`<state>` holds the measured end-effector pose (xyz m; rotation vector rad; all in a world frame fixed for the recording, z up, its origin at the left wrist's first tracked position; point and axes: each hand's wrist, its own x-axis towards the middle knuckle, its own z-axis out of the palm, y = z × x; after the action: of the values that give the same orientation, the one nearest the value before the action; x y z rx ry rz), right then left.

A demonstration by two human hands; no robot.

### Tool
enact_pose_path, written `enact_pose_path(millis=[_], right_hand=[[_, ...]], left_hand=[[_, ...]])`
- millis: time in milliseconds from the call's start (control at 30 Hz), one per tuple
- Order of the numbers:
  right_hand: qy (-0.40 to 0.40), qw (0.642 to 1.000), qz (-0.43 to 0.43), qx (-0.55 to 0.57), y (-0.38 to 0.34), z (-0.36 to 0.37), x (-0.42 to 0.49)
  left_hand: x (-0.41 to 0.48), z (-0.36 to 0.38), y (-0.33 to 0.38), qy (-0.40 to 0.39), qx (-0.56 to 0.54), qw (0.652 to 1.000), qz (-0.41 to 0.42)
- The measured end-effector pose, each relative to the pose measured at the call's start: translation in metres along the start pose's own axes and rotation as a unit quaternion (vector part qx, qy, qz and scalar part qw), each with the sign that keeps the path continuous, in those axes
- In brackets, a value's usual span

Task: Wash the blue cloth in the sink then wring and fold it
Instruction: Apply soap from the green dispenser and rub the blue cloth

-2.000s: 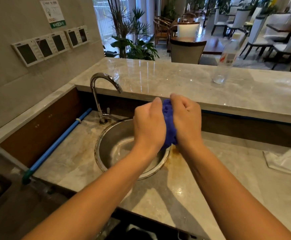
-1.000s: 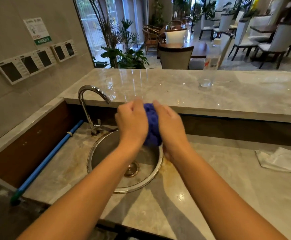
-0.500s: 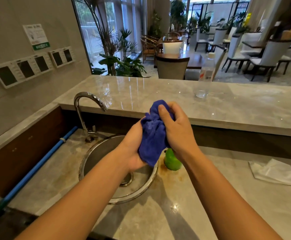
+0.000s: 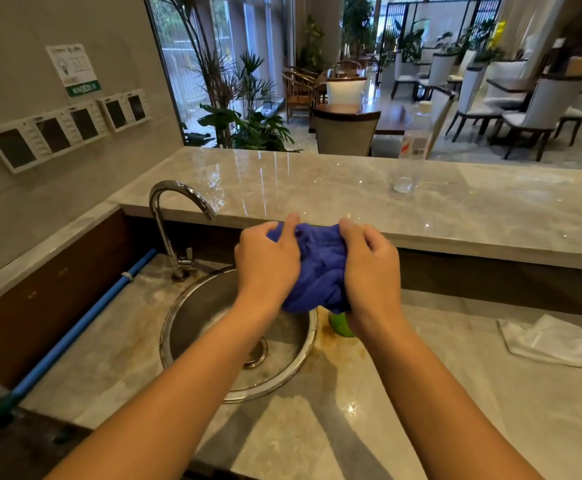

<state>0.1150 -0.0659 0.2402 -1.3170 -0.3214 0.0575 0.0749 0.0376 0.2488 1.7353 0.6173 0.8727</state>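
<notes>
The blue cloth [image 4: 319, 268] is held bunched between both hands, above the far right edge of the round sink [image 4: 308, 355]. The left hand [image 4: 265, 261] is closed on the cloth's left end, forefinger laid along the top. The right hand [image 4: 371, 268] is closed on the right end, fingers curled over the bundle. Each grip is tight on fabric; no gap is seen between palms and cloth.

Key relation: the cloth's long axis is judged to run left to right, from one grip to the other, with the bulk hanging slightly below and between them. Both hands are equally near it. A wringing twist, or an opening-out for folding, would turn on that axis.

No water is seen running from the tap [image 4: 178, 202], which stands to the left of the left grip. The step is judged to be wringing, or just after it. Folding is not yet begun.

A green object [image 4: 341, 325] is partly hidden below the right grip, on the surface [image 4: 317, 445]. A white cloth [image 4: 552, 341] lies well to the right.

Writing: a wall notice [image 4: 73, 69] with a green strip is present, text too small to read. A clear bottle [image 4: 412, 150] beyond the grips carries a label, unreadable.
</notes>
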Motion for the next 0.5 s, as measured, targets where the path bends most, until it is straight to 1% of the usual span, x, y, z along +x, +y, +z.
enact_pose_path(millis=[33,100,133,167,233,300,333,400,467,500], right_hand=[[-0.012,0.999,-0.033,-0.024,-0.001,0.003,-0.006],[-0.025,0.989,-0.125,-0.080,-0.003,0.013,-0.021],[-0.014,0.983,-0.156,-0.100,-0.002,0.017,-0.024],[0.007,0.976,-0.178,-0.123,-0.001,0.019,-0.019],[0.036,0.970,-0.177,-0.164,0.002,0.015,-0.002],[0.028,0.971,-0.154,-0.182,0.006,0.011,0.002],[0.007,0.972,-0.150,-0.181,0.008,0.011,-0.004],[-0.025,0.972,-0.168,-0.164,0.006,0.016,-0.019],[-0.002,0.967,-0.181,-0.182,0.000,0.016,-0.014],[0.012,0.969,-0.164,-0.187,-0.001,0.013,-0.003]], left_hand=[[0.007,0.000,-0.003,0.013,-0.028,0.999,-0.039],[0.009,0.010,-0.004,0.020,-0.126,0.984,-0.123],[0.002,0.015,0.001,0.011,-0.165,0.974,-0.155],[-0.006,0.020,0.002,-0.003,-0.192,0.967,-0.169],[-0.016,0.023,-0.001,-0.033,-0.171,0.974,-0.147],[-0.014,0.018,0.001,-0.039,-0.136,0.982,-0.123],[-0.009,0.014,0.004,-0.032,-0.130,0.983,-0.129],[-0.003,0.012,0.012,-0.022,-0.155,0.974,-0.164],[-0.015,0.015,0.019,-0.047,-0.186,0.964,-0.187],[-0.023,0.018,0.017,-0.062,-0.187,0.963,-0.186]])
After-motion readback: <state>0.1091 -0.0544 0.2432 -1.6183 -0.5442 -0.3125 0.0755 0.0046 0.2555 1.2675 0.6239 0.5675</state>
